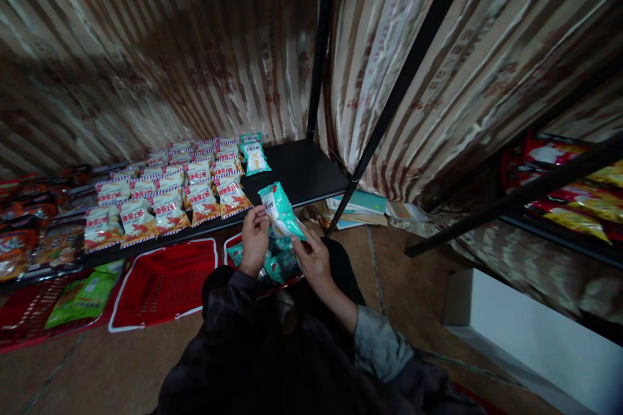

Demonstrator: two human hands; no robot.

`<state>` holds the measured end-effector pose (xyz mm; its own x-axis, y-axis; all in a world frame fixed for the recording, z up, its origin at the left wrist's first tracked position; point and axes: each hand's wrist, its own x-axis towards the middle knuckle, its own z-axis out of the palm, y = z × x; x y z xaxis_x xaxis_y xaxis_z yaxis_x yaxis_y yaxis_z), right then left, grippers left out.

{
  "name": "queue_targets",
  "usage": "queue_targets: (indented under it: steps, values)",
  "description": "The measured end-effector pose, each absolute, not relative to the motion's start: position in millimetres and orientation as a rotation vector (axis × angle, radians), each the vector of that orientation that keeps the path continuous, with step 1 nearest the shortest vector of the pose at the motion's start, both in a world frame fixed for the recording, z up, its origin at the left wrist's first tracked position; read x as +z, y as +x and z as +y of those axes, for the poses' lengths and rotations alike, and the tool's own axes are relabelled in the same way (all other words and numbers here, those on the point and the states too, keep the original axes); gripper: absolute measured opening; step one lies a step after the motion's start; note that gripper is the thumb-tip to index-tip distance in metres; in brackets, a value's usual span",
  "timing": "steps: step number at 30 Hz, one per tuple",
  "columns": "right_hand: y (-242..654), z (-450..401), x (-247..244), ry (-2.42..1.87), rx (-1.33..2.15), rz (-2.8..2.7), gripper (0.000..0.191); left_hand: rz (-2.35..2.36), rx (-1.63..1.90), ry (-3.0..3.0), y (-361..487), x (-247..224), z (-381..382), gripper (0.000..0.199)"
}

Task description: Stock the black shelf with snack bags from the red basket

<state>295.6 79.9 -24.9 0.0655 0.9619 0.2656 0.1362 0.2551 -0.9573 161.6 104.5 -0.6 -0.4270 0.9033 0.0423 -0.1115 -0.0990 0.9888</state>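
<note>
A teal and white snack bag (281, 211) is held up over a red basket between my two hands. My left hand (256, 238) pinches its left edge, and my right hand (312, 258) grips its lower right corner. Beneath them the basket holds several more teal bags (280, 260), partly hidden by my hands. On the black shelf (311, 168), teal bags (254, 157) stand at the back, to the right of several rows of white and orange snack bags (168, 207).
Dark orange packets (19, 233) fill the shelf's left end. Red baskets (163, 282) sit on the floor, one with green packets (87, 295). Black posts (409, 65) rise near striped curtains (272, 45). Books (360, 204), a white box (540, 331) and red-yellow bags (574, 191) are rightward.
</note>
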Motion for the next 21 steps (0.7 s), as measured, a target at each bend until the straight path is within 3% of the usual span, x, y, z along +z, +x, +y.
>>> queue_targets:
  steps: [10,21]
  values:
    - [307.0,81.6,-33.9,-1.104,0.200,-1.945,0.043,1.143,1.508,0.719,168.4,33.0,88.3,0.039]
    - [300.6,73.1,-31.6,-1.017,0.009,-2.103,0.041,1.269,1.614,0.549,172.0,36.7,94.2,0.035]
